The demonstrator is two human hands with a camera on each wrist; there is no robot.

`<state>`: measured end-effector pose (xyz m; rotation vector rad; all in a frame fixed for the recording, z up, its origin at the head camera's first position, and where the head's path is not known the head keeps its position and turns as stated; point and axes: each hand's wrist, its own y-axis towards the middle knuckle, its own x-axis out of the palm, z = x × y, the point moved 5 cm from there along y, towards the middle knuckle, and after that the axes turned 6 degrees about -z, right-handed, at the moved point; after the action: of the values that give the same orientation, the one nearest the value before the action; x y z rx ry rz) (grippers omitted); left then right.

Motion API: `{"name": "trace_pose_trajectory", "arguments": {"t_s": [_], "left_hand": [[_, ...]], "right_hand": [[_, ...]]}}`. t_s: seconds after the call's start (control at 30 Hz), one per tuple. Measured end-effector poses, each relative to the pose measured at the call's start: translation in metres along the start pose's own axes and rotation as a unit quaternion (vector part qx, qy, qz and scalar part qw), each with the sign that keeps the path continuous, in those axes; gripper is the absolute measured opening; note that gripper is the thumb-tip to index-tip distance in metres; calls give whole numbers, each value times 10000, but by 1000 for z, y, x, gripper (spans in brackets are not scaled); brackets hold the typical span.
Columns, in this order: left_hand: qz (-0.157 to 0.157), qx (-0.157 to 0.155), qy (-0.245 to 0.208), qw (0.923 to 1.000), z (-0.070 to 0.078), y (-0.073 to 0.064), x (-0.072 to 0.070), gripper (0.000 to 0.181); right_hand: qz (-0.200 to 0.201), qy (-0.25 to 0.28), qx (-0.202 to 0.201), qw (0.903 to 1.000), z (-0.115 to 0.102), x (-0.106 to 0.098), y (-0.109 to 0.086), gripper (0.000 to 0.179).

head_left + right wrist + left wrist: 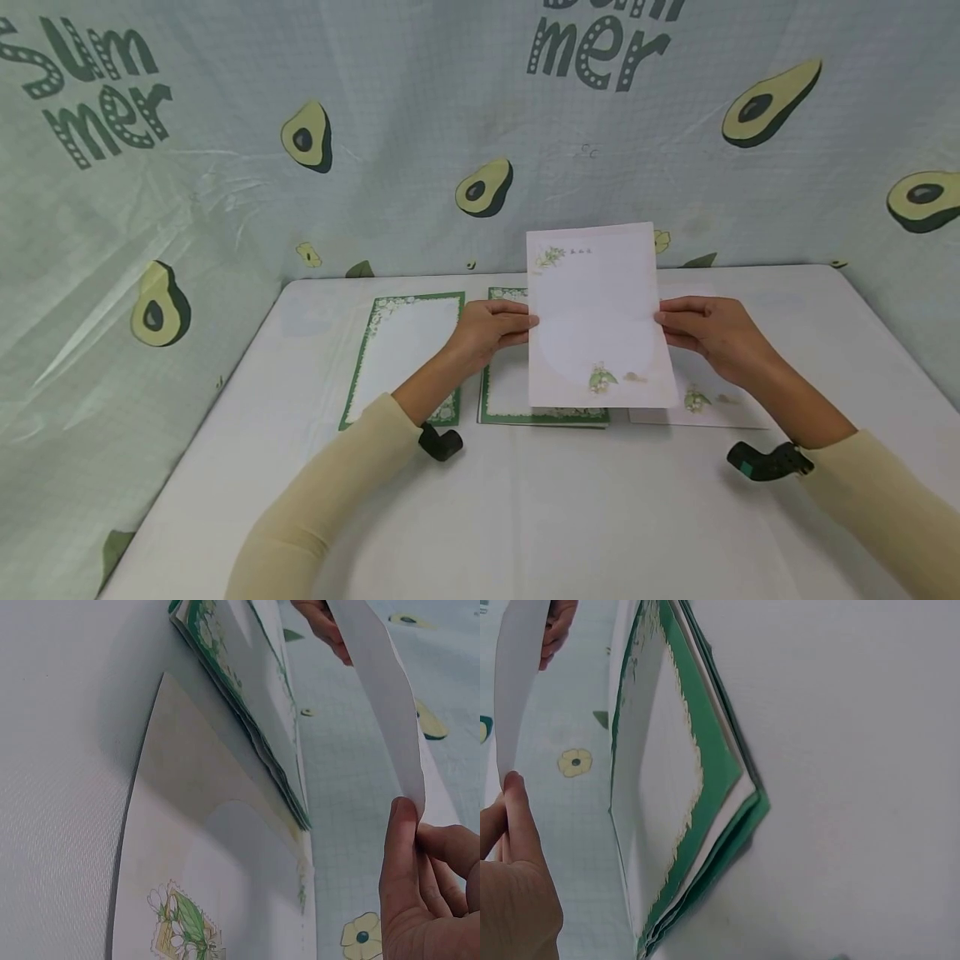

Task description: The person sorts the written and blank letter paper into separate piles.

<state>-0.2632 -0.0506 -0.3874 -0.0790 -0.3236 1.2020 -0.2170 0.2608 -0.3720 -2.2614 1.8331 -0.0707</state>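
Note:
A pale pink sheet of stationery paper (pixel 592 325) with small flower prints is held up above the table. My left hand (pixel 491 329) pinches its left edge between thumb and fingers, and my right hand (pixel 708 329) pinches the right edge. Behind and below the sheet lies a stack of green-bordered paper (pixel 498 392), partly covered by it. In the left wrist view, several layers show at the corner of that green-bordered stack (pixel 727 802). Beneath my right hand lies another flower-printed sheet (pixel 720 412), its upper part partly hidden by the hand and raised paper.
A separate green-bordered sheet (pixel 408 350) lies at the left, partly behind my left forearm. All the papers rest on a white table (pixel 570 517). A curtain (pixel 405 150) printed with avocados hangs along the table's back and left sides.

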Motion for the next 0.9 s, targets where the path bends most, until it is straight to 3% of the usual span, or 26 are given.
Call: {"name": "trace_pose_trajectory", "arguments": {"t_s": [0.4, 0.63, 0.73, 0.9], "left_hand": [[-55, -51, -35, 10000, -1, 2, 8, 23], [-76, -36, -127, 9999, -3, 4, 12, 21], [-91, -49, -149, 9998, -3, 5, 14, 21], [-109, -61, -148, 9998, -4, 7, 16, 20]], "right_hand": [[44, -16, 81, 10000, 0, -6, -4, 52], [-1, 381, 112, 9992, 1, -11, -7, 32], [15, 394, 134, 9991, 2, -13, -7, 35], [125, -66, 193, 9997, 3, -15, -7, 47]]}}
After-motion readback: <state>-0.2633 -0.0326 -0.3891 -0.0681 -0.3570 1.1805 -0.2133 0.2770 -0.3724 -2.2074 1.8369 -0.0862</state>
